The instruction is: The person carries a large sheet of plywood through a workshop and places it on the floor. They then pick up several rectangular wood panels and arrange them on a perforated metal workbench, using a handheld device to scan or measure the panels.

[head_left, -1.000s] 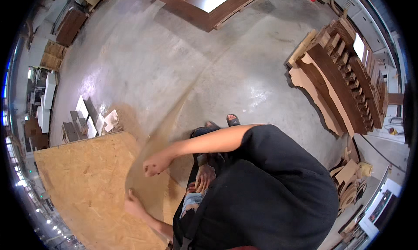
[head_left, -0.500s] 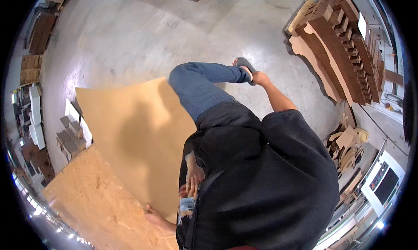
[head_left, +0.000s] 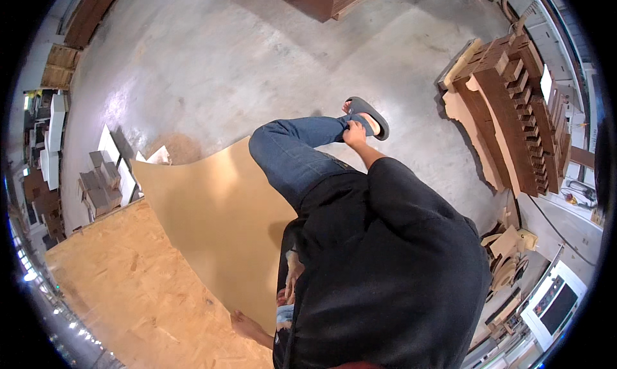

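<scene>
Tan sheet [head_left: 205, 221], edge clamped in left hand [head_left: 245, 325], could crease if the bent leg [head_left: 283, 157] knocks it; right hand [head_left: 355, 135], grip unclear

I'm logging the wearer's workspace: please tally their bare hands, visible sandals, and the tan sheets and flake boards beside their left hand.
Hands: 2 (left hand, right hand)
Sandal: 1
Tan sheet: 1
Flake board: 1
Total: 5
</scene>
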A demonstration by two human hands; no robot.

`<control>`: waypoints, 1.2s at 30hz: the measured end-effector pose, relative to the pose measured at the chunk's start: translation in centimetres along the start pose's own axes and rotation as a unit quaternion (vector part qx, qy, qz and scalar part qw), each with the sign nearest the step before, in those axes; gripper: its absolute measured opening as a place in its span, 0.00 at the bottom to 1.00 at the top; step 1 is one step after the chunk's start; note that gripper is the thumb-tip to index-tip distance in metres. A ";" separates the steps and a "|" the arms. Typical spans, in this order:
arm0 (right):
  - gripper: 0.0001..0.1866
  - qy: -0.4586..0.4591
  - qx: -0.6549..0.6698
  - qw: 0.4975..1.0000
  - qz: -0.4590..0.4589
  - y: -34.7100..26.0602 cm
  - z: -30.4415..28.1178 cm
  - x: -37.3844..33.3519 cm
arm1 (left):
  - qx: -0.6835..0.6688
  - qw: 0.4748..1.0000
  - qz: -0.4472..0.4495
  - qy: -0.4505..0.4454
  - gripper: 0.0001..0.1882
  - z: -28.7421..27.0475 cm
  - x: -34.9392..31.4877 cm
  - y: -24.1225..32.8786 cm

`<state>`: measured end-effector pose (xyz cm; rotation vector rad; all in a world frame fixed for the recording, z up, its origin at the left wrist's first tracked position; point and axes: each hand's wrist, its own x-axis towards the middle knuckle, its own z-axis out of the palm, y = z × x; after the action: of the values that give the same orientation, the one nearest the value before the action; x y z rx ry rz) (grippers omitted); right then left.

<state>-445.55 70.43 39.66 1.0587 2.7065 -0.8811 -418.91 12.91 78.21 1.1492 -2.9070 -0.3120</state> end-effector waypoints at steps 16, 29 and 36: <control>0.10 -0.047 0.213 0.976 0.025 -13.8 3.6 -6.0 | 0.011 1.000 -0.021 0.021 0.31 -6.9 4.8 2.7; 0.19 -0.415 0.102 0.903 -0.037 -11.2 7.3 6.2 | 0.133 0.971 -0.146 0.136 0.32 -17.9 11.4 11.4; 0.18 -0.494 0.082 0.856 0.128 -18.4 7.4 23.7 | 0.073 0.975 -0.127 0.167 0.20 -17.7 20.3 18.8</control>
<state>-476.14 69.40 35.37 0.6621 1.6198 -1.1794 -445.25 9.31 97.59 1.4376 -2.5295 0.0927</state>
